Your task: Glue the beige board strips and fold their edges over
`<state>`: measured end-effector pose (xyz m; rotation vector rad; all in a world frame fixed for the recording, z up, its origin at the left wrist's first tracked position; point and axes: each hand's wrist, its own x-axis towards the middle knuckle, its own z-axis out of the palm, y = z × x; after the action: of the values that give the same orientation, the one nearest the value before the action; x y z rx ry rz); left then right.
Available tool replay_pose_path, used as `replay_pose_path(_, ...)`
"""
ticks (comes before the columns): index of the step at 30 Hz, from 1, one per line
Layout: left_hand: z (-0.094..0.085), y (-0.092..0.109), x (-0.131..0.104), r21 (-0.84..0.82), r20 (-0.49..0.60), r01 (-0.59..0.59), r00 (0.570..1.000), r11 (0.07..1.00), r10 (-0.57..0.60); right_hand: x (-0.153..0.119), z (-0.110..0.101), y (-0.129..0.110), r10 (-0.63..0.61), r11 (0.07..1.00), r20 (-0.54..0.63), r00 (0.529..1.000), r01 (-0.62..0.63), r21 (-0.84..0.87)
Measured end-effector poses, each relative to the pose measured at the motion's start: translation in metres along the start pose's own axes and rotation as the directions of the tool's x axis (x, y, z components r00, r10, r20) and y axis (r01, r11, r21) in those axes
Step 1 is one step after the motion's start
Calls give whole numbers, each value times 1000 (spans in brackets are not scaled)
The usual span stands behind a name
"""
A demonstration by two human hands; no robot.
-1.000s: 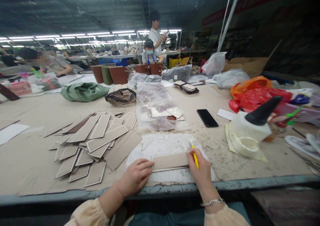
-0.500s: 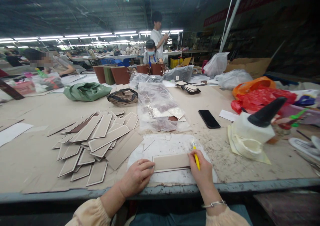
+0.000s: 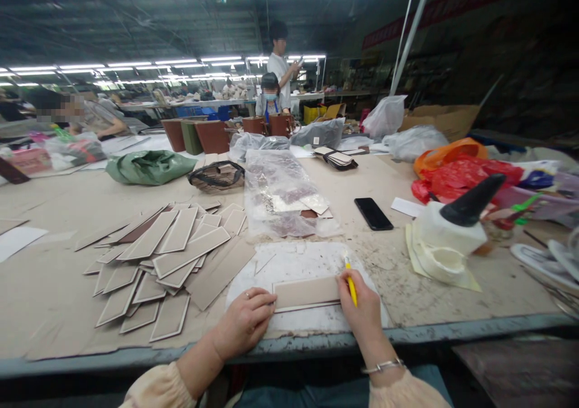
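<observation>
A long beige panel (image 3: 307,293) with a pale edge and a dark brown layer under it lies flat on a white sheet (image 3: 294,257) at the table's front. My left hand (image 3: 248,322) is closed at the panel's left end, its fingertips gripping the edge. At the other end, my right hand (image 3: 363,307) holds a slim yellow tool (image 3: 351,288), pen-like with a pale tip pointing up and away. The fingers of that hand also touch the panel's right end. To the left lies a loose heap of similar beige panels (image 3: 151,245).
Beyond the sheet is a clear plastic bag (image 3: 289,197), with a black phone (image 3: 373,214) to its right. A white container with a black nozzle (image 3: 455,233) stands further right, near a red bag (image 3: 470,179). People work behind brown boxes (image 3: 219,137).
The whole scene has shifted slightly left as my view turned a little right. Both hands keep nearly the same hold on the panel and the yellow tool.
</observation>
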<state>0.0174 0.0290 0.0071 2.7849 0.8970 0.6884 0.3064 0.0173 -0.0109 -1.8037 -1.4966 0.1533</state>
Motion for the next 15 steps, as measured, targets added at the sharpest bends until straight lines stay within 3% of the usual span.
replay_pose_path(15,3,1,0,-25,18,21,1000,999,-21,0,-3,1,-39,992,36,999,43,-116)
